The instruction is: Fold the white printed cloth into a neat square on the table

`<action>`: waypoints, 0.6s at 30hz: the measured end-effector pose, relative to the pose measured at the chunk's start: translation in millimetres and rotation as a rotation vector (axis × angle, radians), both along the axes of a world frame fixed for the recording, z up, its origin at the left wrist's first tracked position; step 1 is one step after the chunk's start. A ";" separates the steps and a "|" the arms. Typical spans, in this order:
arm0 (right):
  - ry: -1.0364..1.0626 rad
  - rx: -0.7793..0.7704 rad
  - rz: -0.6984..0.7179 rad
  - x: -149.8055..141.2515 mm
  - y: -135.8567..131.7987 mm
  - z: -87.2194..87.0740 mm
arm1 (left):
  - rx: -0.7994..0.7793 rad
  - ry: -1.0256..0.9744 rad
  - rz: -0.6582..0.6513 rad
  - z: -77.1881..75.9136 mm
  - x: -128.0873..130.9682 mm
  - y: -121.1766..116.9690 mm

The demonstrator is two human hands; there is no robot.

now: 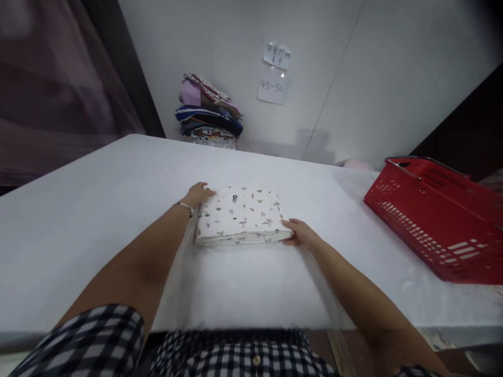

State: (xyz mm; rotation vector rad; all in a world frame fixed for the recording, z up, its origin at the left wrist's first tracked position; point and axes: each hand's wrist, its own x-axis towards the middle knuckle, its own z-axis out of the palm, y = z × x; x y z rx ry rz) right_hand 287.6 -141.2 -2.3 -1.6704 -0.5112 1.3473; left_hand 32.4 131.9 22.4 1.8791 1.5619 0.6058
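Observation:
A folded white cloth (239, 214) with small grey printed figures lies flat on the white table (98, 209), in the middle of the view. My left hand (197, 195) rests at the cloth's far left corner, fingers laid along its edge. My right hand (298, 232) touches the cloth's near right corner, with the fingers tucked at the fold's edge. I cannot see whether either hand grips the cloth or only presses against it. A thin bracelet circles my left wrist.
A red plastic basket (440, 220) sits on the table at the right. A stack of folded colourful cloths (209, 112) stands against the back wall. Two paper notes (273, 73) are stuck on the wall.

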 end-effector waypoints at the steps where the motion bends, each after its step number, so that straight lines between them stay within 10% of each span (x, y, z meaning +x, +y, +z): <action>1: -0.004 -0.010 0.000 -0.2 0.2 2.4 | -0.003 0.010 -0.005 -1.1 -1.3 -3.8; 10: 0.002 0.005 0.039 7.7 -0.9 3.4 | 0.396 0.036 -0.285 5.6 -19.6 -94.1; 18: 0.109 0.120 -0.111 -0.2 -21.4 7.6 | 0.570 0.001 -0.795 -6.9 60.3 -205.4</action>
